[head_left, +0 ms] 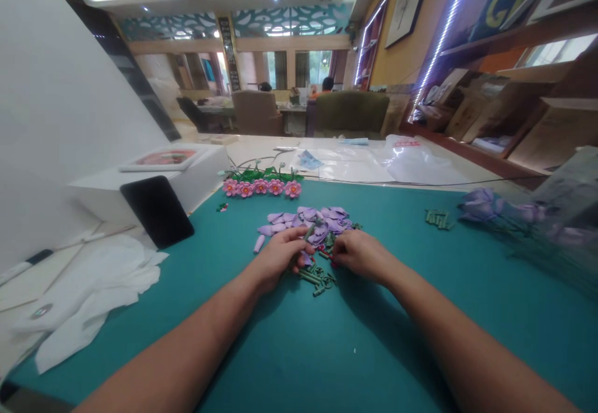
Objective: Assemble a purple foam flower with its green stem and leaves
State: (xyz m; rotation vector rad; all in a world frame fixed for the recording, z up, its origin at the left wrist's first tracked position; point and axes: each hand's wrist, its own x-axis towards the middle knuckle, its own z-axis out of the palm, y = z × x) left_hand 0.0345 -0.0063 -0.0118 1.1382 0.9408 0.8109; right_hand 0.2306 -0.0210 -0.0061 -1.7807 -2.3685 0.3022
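Note:
My left hand (pixel 283 252) is closed around a thin green piece (pixel 309 232), which sticks up between thumb and fingers. Just to its right, my right hand (pixel 357 253) has its fingers pinched together by some small red pieces (pixel 321 249); what they hold, if anything, is too small to name. Behind both hands lies a pile of light purple petal-like pieces (pixel 315 221). Small green pieces (pixel 317 278), some rod-shaped and some ring-shaped, lie between and in front of the hands on the green mat (pixel 299 351).
Pink flowers (pixel 261 187) lie at the mat's back edge. A black phone (pixel 157 211) leans against a white box (pixel 196 173) at left, above white tissue (pixel 107 288). Green rods (pixel 438 218) and purple flowers (pixel 481 204) are at right. Clear plastic (pixel 415 159) lies behind.

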